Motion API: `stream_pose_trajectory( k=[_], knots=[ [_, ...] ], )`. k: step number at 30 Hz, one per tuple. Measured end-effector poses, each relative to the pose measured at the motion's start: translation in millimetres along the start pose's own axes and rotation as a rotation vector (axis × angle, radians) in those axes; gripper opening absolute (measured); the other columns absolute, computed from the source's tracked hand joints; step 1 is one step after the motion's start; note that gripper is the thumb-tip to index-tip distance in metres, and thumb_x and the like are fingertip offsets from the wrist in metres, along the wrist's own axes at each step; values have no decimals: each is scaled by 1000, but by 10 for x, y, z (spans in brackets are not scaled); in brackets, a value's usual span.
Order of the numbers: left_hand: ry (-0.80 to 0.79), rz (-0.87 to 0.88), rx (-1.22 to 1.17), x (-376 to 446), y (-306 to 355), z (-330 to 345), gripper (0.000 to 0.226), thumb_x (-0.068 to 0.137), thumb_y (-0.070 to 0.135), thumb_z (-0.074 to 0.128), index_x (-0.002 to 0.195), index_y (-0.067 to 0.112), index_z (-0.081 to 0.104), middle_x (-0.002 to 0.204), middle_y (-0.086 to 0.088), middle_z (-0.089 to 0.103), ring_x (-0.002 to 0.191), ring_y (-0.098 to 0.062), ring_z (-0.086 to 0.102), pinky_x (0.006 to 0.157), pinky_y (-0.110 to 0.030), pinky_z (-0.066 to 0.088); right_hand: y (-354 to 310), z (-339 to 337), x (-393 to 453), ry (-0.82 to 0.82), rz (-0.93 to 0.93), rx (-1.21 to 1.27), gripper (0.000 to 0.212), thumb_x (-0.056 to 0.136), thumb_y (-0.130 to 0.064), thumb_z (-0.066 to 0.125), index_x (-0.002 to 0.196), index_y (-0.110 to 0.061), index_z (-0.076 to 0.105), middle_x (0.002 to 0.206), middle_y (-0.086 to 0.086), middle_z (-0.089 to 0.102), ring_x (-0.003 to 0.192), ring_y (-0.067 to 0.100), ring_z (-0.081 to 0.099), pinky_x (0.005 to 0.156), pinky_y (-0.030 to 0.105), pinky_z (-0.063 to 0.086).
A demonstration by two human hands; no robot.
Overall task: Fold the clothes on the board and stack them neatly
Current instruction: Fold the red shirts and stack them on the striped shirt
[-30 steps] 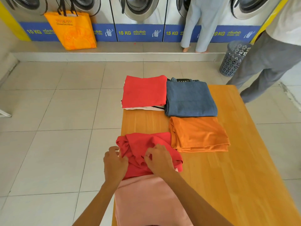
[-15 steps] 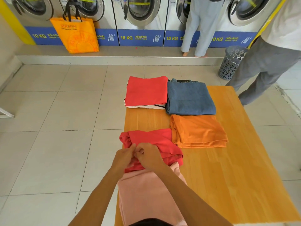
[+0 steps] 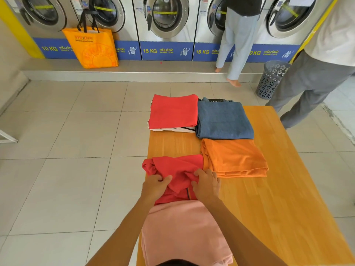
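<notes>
Red shirt (image 3: 173,169) bunched at board's (image 3: 269,198) left edge; both hands, left (image 3: 155,186) and right (image 3: 206,184), pinch its folds; bare wood right.

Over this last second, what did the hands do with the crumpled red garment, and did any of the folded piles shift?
The left hand and right hand came together at the middle of the red garment, bunching it, then drew apart again; both now grip its cloth with the fingers, and a striped trim shows between them. The garment stays atop the pink cloth. The red pile, blue pile and orange pile did not shift on the table.
</notes>
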State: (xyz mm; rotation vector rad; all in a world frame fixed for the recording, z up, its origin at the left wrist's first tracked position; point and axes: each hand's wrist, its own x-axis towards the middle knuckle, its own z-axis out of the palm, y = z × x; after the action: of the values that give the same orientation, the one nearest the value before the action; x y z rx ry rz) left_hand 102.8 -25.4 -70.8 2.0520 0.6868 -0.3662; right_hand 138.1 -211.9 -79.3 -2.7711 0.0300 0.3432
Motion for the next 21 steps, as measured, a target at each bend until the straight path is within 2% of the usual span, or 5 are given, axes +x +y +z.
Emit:
stream_pose_trajectory(
  k=[6, 9, 13, 16, 21],
  knots=[
    [17, -86, -259, 34, 50, 10, 24, 85, 32, 59, 90, 10, 66, 89, -9, 70, 86, -27, 67, 79, -42, 58, 10, -178, -19, 100, -93, 145, 26, 89, -16, 60, 109, -30, 71, 107, -2, 68, 108, 23, 56, 93, 40, 44],
    [29, -199, -506, 25, -106, -136, 19, 88, 28, 56, 90, 12, 65, 88, -8, 68, 79, -24, 66, 71, -40, 62, 83, -263, -187, 115, -224, 187, 28, 81, -7, 62, 100, -24, 76, 98, -3, 72, 99, 23, 58, 87, 37, 47],
    [74, -176, -362, 17, -386, -195, 20, 94, 27, 56, 103, 10, 64, 103, -10, 66, 91, -27, 65, 79, -47, 60, 214, -171, -427, -5, -351, 76, 26, 83, -11, 60, 92, -29, 76, 92, -11, 72, 97, 17, 55, 88, 36, 46],
    [145, -152, -184, 26, -482, -136, 24, 94, 28, 56, 113, 15, 61, 106, -2, 64, 96, -24, 62, 83, -40, 54, 292, -93, -420, -52, -302, 119, 28, 84, -9, 58, 92, -29, 76, 95, -12, 71, 98, 14, 55, 89, 34, 47],
    [162, -137, -140, 103, -438, -116, 25, 88, 32, 59, 110, 21, 55, 97, 5, 62, 84, -15, 58, 64, -29, 43, 380, -97, -148, 63, 51, 283, 27, 90, -16, 57, 114, -13, 69, 110, 9, 69, 108, 32, 60, 90, 42, 50]
  ],
)
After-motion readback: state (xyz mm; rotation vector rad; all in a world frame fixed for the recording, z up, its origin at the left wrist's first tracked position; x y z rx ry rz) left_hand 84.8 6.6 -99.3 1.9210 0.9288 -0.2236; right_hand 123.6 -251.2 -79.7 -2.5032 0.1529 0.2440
